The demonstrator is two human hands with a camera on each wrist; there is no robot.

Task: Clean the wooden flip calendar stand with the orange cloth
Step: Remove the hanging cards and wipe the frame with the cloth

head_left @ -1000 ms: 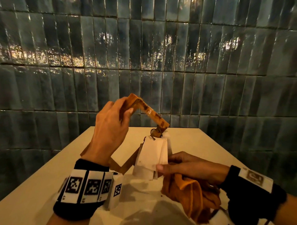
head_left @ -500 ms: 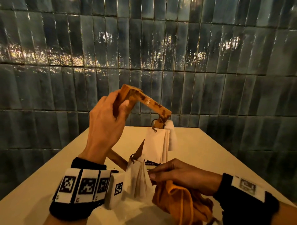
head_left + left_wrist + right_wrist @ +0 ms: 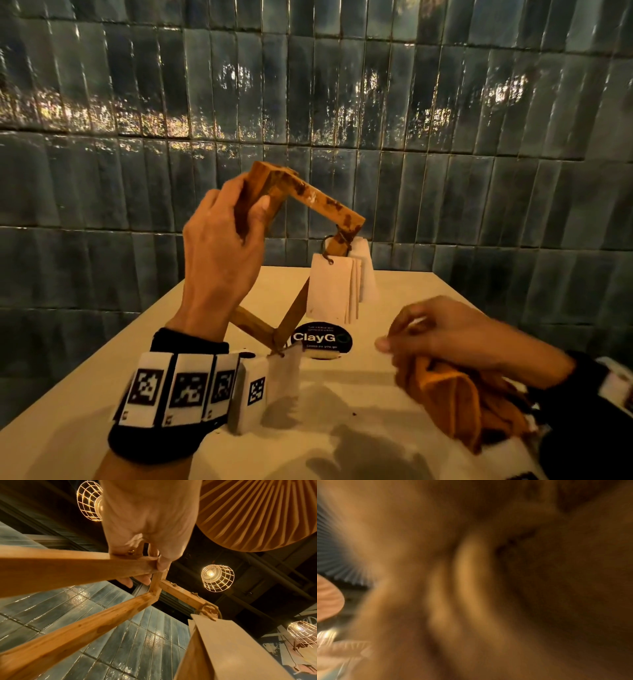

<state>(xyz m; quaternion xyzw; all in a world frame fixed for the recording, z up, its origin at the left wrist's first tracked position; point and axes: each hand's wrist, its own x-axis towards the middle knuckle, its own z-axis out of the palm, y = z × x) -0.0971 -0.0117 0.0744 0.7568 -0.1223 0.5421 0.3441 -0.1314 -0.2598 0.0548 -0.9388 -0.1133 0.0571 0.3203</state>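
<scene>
A person's left hand grips the top corner of a wooden flip calendar stand, fingers and thumb curled round the frame, lifting it tilted above a pale surface set against a wall of dark glazed tiles. A bundle of blank cards hangs from a ring on the stand's upper bar; a second bundle of cards hangs at the frame's lowest corner, just above the surface. Behind that lower corner a round black sticker reading "ClayG" lies on the surface. To the right of the stand and apart from it, the right hand, blurred, holds a bunched orange cloth under curled fingers just over the surface. The left wrist view looks up along the stand's bars past the gripping hand to wire-cage lamps and a slatted shade overhead. The right wrist view is blurred.
</scene>
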